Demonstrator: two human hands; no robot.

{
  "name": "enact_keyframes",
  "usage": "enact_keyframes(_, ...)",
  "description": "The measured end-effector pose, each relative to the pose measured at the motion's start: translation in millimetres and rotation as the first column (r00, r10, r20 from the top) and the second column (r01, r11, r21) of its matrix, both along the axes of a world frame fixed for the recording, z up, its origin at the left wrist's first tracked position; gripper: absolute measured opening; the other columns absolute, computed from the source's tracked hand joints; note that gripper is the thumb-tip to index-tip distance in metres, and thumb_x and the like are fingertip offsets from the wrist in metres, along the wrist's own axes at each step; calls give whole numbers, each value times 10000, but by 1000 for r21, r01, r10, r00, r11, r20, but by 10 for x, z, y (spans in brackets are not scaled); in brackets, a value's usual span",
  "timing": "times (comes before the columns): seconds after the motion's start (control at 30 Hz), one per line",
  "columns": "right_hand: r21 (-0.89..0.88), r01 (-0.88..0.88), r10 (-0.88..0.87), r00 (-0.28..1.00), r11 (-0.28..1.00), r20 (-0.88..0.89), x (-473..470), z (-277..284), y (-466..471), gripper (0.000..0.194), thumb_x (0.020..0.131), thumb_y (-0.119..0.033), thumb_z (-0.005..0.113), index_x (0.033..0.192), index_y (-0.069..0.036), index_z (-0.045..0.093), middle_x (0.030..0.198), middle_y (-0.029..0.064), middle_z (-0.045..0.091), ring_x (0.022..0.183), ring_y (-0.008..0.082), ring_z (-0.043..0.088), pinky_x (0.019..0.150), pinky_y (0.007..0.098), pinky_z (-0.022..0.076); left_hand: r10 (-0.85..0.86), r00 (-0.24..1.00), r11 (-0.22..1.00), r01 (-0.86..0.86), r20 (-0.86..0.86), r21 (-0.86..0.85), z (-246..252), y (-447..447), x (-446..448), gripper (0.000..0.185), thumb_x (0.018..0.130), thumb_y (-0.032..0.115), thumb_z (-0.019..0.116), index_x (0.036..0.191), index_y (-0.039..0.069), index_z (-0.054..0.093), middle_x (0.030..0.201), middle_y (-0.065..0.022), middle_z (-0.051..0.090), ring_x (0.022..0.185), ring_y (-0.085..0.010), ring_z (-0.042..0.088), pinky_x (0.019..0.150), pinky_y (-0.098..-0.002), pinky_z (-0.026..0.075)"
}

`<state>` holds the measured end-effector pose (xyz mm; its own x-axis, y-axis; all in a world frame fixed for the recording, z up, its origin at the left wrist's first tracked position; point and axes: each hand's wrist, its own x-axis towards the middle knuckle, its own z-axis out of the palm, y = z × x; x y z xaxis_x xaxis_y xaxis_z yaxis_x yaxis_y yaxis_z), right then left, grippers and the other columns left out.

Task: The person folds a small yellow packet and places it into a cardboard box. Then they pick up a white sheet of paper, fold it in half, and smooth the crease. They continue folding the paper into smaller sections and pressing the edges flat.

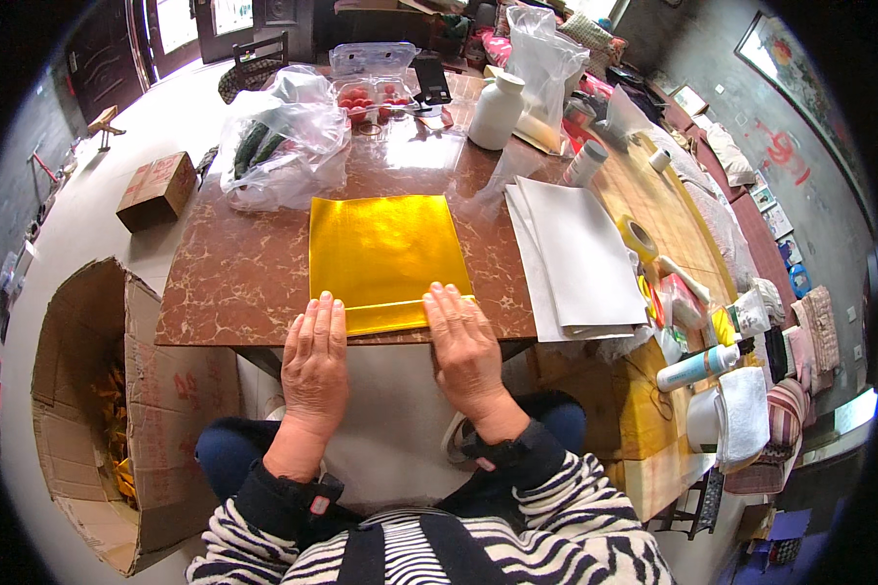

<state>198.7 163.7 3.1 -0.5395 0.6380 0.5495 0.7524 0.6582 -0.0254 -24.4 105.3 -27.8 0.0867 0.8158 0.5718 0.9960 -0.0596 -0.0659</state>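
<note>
A sheet of shiny gold foil paper (388, 248) lies on the brown marble-patterned table (227, 270) before me. A narrow strip along its near edge is folded over, close to the table's front edge. My left hand (316, 373) rests flat on the left end of this strip, fingers straight. On the right end, the fingers of my right hand (467, 347) press down in the same way. Both thumbs are hidden. Right of the gold sheet is a small stack of white paper (578, 256), its near edge at the table's front.
Plastic bags with cucumbers (260, 150), a clamshell of red fruit (369, 99), a phone stand (430, 80) and a white bottle (496, 113) stand at the back. Right are a tape roll (638, 240) and a spray can (698, 367). A large cardboard box (179, 431) with gold pieces sits left.
</note>
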Motion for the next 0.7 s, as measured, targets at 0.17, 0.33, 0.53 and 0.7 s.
enact_keyframes(0.17, 28, 71, -72, 997, 997, 34, 277, -10, 54, 561, 894, 37, 560, 1453, 37, 523, 1529, 208, 530, 1454, 341, 482, 1239, 440, 330, -1, 1000, 1000, 1, 26, -15, 109, -20, 70, 566, 941, 63, 550, 1497, -13, 472, 1587, -164, 455, 1497, -285, 397, 1270, -421, 264)
enact_keyframes(0.33, 50, 94, -94, 996, 994, 3, 248, -99, 68, 559, 880, 17, 587, 1437, 33, 546, 1529, 214, 532, 1455, 344, 482, 1223, 454, 343, -176, 984, 983, 177, 39, -40, 213, 140, 695, 580, 940, 111, 573, 1488, -47, 471, 1565, -190, 476, 1486, -314, 412, 1266, -437, 268)
enact_keyframes(0.53, 62, 99, -97, 995, 993, -38, 257, -133, 105, 507, 917, 3, 589, 1423, -5, 575, 1508, 183, 561, 1446, 313, 497, 1220, 464, 345, -240, 970, 970, 240, 29, -27, 210, 318, 1050, 521, 968, 126, 515, 1463, -36, 508, 1531, -209, 510, 1446, -311, 463, 1246, -419, 317)
enact_keyframes(0.7, 43, 109, -110, 994, 993, 18, 273, -106, 66, 641, 823, 158, 584, 1445, 9, 549, 1510, 191, 558, 1447, 332, 493, 1231, 462, 337, -82, 997, 997, 82, 18, 5, 155, 160, 501, 517, 968, 137, 527, 1452, -43, 515, 1526, -220, 518, 1413, -314, 511, 1233, -421, 342)
